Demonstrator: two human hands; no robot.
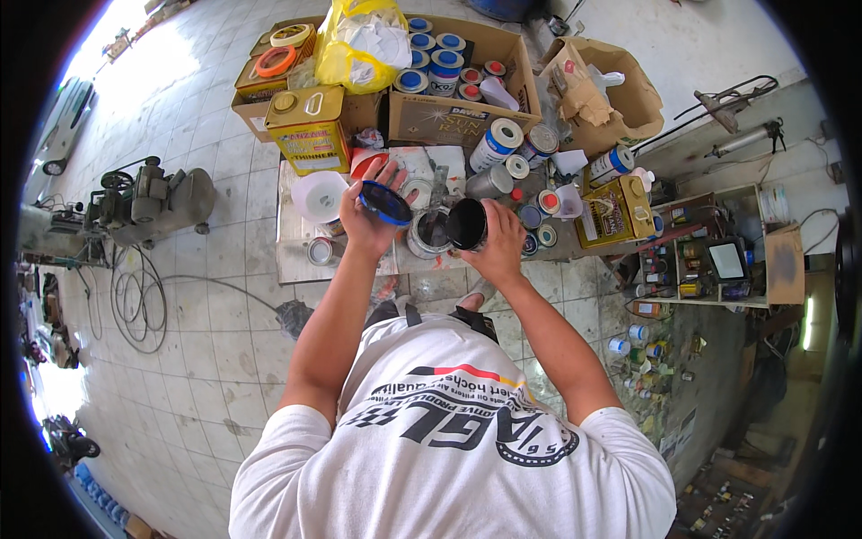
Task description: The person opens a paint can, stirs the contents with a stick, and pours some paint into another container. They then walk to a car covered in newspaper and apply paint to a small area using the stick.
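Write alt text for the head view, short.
Seen from above, a person's right hand tilts a dark can over an open metal tin while the left hand holds a blue-rimmed lid, above a low table crowded with paint cans.

A paint workshop or garage. A paint-stained bench [296, 256] at 12 o'clock is crowded with paint cans [496, 144], beside a yellow thinner tin [310, 130] and cardboard boxes [458, 112]. A compressor-like machine [148, 202] with hoses stands on the tiled floor [215, 359] at 9 o'clock; a cluttered shelf [718, 265] at 3 o'clock.
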